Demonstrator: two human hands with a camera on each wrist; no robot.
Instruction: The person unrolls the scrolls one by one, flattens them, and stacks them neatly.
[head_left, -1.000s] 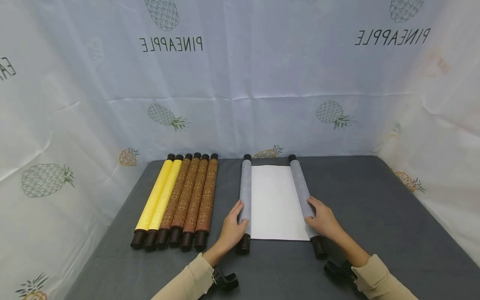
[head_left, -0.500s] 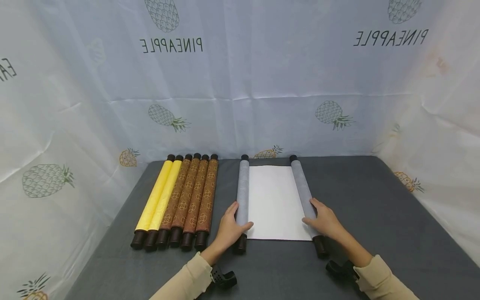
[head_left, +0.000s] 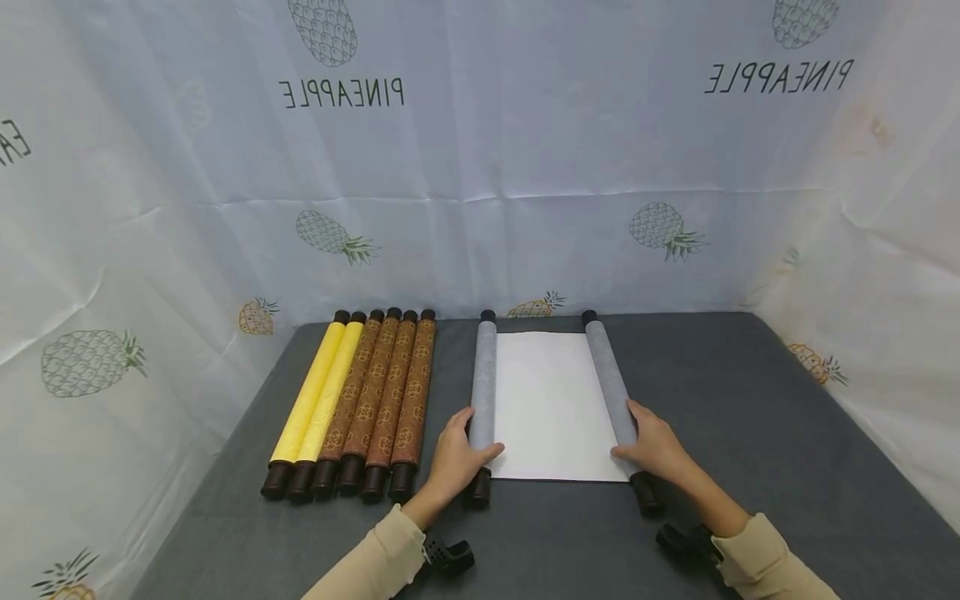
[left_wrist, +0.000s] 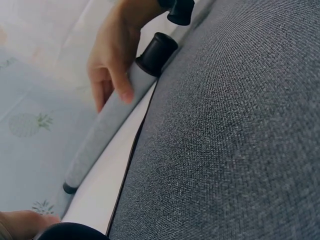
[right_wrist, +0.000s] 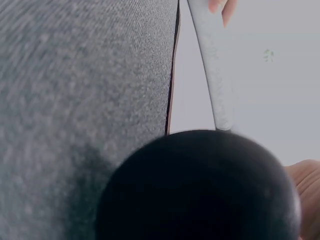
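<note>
A grey-backed scroll lies partly unrolled on the dark table, its white paper (head_left: 551,408) face up between two rolls. My left hand (head_left: 455,457) grips the near part of the left roll (head_left: 485,358), thumb on the paper side and fingers on the outer side. On the right roll (head_left: 606,358) my right hand (head_left: 654,446) has a similar grip, just above the black end knob (head_left: 646,494). The left wrist view shows the right thumb and fingers straddling that roll (left_wrist: 95,137). A large black knob (right_wrist: 200,185) fills the lower right wrist view and hides most of the right hand.
Left of the scroll, two yellow rolled scrolls (head_left: 315,392) and several brown patterned ones (head_left: 412,392) lie side by side. The grey cloth-covered table (head_left: 720,392) ends at a pineapple-print curtain (head_left: 480,167). Each wrist wears a black camera mount (head_left: 450,557).
The two rolls have moved slightly apart, left roll leftward and right roll rightward, so more white paper shows. The left thumb has shifted over to the paper side. Both hands stay on the rolls.
</note>
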